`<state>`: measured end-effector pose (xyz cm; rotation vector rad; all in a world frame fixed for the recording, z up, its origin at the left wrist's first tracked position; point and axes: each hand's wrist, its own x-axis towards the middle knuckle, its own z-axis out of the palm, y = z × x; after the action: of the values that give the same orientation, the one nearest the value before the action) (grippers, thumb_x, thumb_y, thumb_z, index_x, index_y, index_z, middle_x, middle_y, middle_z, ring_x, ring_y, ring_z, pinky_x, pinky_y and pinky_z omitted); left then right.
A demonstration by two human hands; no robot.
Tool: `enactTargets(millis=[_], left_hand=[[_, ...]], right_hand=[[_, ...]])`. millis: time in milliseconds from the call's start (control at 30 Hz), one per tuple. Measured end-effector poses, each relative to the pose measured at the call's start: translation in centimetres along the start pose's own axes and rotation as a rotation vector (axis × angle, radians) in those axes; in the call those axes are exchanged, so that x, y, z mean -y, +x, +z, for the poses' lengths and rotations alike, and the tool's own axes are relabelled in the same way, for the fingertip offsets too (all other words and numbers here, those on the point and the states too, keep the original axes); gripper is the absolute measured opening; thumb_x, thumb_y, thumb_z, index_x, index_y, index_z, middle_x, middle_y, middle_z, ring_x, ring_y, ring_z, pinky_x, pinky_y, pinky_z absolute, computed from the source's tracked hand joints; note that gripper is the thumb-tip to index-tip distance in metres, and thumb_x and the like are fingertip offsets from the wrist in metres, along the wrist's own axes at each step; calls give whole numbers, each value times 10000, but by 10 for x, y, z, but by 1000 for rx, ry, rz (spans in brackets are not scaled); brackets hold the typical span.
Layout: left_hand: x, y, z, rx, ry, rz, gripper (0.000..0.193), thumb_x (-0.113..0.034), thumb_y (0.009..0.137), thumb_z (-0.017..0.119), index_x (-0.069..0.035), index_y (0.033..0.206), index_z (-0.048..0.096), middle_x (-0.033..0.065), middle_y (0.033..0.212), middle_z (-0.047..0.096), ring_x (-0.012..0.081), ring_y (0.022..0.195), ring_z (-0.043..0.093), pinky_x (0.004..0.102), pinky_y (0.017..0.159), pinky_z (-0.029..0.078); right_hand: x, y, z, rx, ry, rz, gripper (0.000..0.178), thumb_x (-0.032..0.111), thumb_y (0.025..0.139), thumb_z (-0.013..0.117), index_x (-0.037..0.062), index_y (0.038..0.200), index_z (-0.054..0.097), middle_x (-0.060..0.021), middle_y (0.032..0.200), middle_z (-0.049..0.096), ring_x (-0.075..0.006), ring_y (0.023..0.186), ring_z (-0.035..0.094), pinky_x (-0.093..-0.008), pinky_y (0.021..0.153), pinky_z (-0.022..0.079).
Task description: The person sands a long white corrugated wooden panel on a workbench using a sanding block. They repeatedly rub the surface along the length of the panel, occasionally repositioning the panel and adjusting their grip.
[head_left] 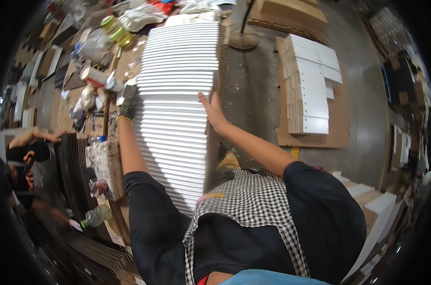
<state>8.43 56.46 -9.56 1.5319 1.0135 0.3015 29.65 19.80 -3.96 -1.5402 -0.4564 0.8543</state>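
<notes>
A long row of narrow white boards (173,121), packed on edge, runs away from me along the workbench. My left hand (127,103), in a grey-green knit glove with a yellow cuff, lies along the left ends of the boards, its fingers pointing forward. Against their right ends rests my bare right hand (214,112). Its thumb reaches over the top edge, apart from the other fingers, which lie stretched along the side. Both hands look open. A small step in the row shows between them, where the farther boards sit slightly out of line.
Bottles (116,32), plastic bags and a white-and-red cylinder (94,77) clutter the bench's left side. White drilled panels (314,85) are stacked on cardboard at the right. A round pole base (244,40) stands beyond the bench. At left, another person (30,159) is beside dark boards (75,175).
</notes>
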Motion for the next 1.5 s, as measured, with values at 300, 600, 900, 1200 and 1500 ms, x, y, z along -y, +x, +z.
enactTargets(millis=[300, 600, 900, 1200, 1500], left_hand=[[-42, -8, -26, 435, 1075, 151, 631, -111, 1033, 543, -15, 1625, 348, 175, 1652, 416, 279, 1514, 425, 357, 1279, 310], [-61, 86, 34, 171, 1040, 510, 588, -153, 1063, 485, -26, 1624, 363, 161, 1662, 408, 277, 1525, 407, 364, 1275, 305], [-156, 27, 114, -180, 2064, 238, 554, -195, 1094, 426, -37, 1622, 378, 148, 1673, 400, 275, 1536, 388, 370, 1272, 300], [-212, 19, 135, -208, 2500, 130, 532, -237, 1124, 367, -48, 1620, 393, 134, 1683, 392, 274, 1548, 370, 377, 1269, 295], [-115, 102, 30, 67, 1332, 501, 521, -159, 1109, 358, -40, 1614, 397, 130, 1688, 383, 263, 1561, 345, 366, 1285, 268]], right_hand=[[-14, -10, -37, 9, -27, 77, 919, 495, 1050, 612, -38, 1653, 167, -236, 1681, 268, -333, 1571, 252, -423, 1266, 245], [-18, 120, -32, -182, 103, -92, 649, 512, 938, 755, -101, 1138, 673, -200, 1059, 727, -313, 1020, 675, -437, 974, 529], [7, 52, -4, -44, -52, 190, 1141, 772, 986, 446, -69, 1650, 53, -312, 1720, 54, -433, 1612, 76, -491, 1317, 163], [36, 149, -52, -118, 9, 116, 1109, 777, 978, 475, -25, 1667, 143, -289, 1730, 55, -428, 1613, 84, -496, 1311, 179], [19, 123, -35, -48, 196, 221, 1211, 729, 838, 751, -66, 1610, 263, -291, 1596, 411, -407, 1470, 427, -489, 1208, 390]])
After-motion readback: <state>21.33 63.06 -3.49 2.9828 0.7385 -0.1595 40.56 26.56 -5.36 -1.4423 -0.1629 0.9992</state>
